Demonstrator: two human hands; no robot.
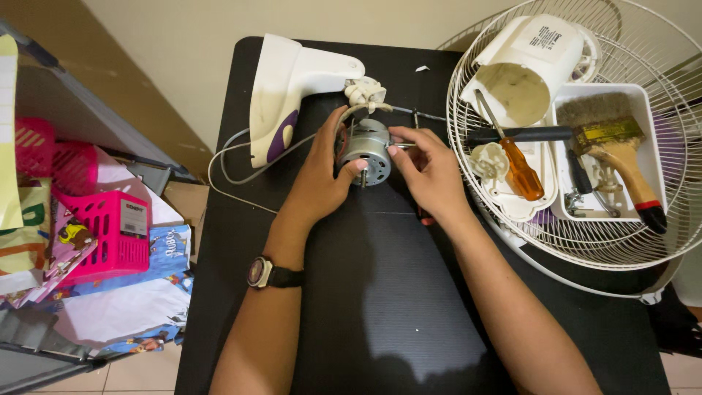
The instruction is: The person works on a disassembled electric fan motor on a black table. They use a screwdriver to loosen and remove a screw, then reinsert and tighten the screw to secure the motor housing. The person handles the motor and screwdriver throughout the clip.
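Note:
A small round metal fan motor (pixel 367 150) with a shaft pointing toward me sits on the black table (pixel 380 292). My left hand (pixel 322 172) grips its left side, thumb on the front face. My right hand (pixel 431 170) pinches the motor's right edge with fingertips. Behind the motor lies a white and purple fan stand piece (pixel 281 91), with a bundle of white wires (pixel 364 93) and a grey cord (pixel 234 157) running off to the left.
A white wire fan guard (pixel 585 245) at the right holds a white motor cover (pixel 523 66), an orange-handled screwdriver (pixel 521 168), a paintbrush (pixel 621 150) and a white tray (pixel 647 95). Pink baskets (pixel 110 234) and papers lie on the floor at the left.

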